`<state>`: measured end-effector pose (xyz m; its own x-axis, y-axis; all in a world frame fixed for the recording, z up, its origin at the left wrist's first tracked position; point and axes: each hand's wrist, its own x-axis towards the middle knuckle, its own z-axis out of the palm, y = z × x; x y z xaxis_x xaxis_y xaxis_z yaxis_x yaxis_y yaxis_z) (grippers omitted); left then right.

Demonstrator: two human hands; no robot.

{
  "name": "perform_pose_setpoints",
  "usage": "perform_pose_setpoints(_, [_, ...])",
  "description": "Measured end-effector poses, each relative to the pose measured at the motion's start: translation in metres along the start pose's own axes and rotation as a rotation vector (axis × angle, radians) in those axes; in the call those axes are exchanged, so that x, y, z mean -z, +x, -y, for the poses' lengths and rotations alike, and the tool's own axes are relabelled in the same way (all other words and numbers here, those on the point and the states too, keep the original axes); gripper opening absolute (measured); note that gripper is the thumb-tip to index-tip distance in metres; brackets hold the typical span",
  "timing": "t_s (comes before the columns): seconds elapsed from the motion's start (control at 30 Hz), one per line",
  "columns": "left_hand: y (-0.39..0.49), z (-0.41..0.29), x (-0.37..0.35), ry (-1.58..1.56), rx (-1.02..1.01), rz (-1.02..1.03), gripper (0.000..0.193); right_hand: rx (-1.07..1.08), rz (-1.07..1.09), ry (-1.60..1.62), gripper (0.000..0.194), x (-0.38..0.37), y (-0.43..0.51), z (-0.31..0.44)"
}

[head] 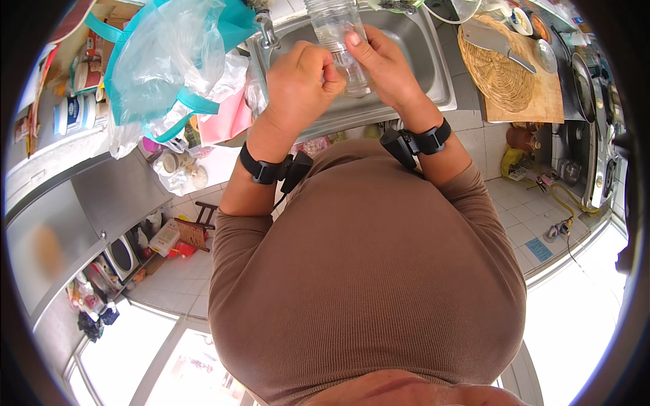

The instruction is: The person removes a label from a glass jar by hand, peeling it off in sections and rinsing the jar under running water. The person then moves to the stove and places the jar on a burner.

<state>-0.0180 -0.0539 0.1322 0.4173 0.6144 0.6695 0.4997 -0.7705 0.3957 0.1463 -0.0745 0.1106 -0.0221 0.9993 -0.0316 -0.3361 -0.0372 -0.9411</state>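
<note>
A clear jar (330, 30) is tilted over the stainless steel sink (416, 56). My right hand (388, 66) grips it from the right side, thumb laid along its wall. My left hand (304, 81) is curled into a fist against the jar's left side, with the thumb and forefinger close together. Whatever may lie inside those fingers is hidden. A label-like band with dark marks shows on the jar between the two hands. The metal faucet (266, 30) stands just beyond my left hand.
On the left, a turquoise bag (119, 86) and clear plastic bags (167, 56) crowd the counter. To the right, a cleaver (487, 38) rests on a woven wicker tray (497, 76) over a wooden cutting board (551, 109). A gas stove (599, 132) stands at far right.
</note>
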Motion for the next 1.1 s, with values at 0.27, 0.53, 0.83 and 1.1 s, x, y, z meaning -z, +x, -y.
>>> perform_pose_setpoints(0.27, [-0.010,0.012,0.002,-0.456,0.512,0.001,0.005,-0.148,0.117,0.377,0.052,0.009,-0.003,0.002])
perform_pose_setpoints(0.53, [-0.004,0.014,0.012,-0.891,0.831,-0.003,0.008,-0.132,0.330,0.536,0.088,0.026,-0.001,-0.006])
perform_pose_setpoints(0.83, [-0.010,0.020,0.017,-1.244,0.851,0.016,0.004,-0.120,0.369,0.572,0.072,0.039,-0.001,-0.016])
perform_pose_setpoints(1.1, [-0.118,0.055,0.052,-0.724,0.959,0.089,0.008,-0.157,0.301,0.431,0.086,0.045,-0.005,-0.020])
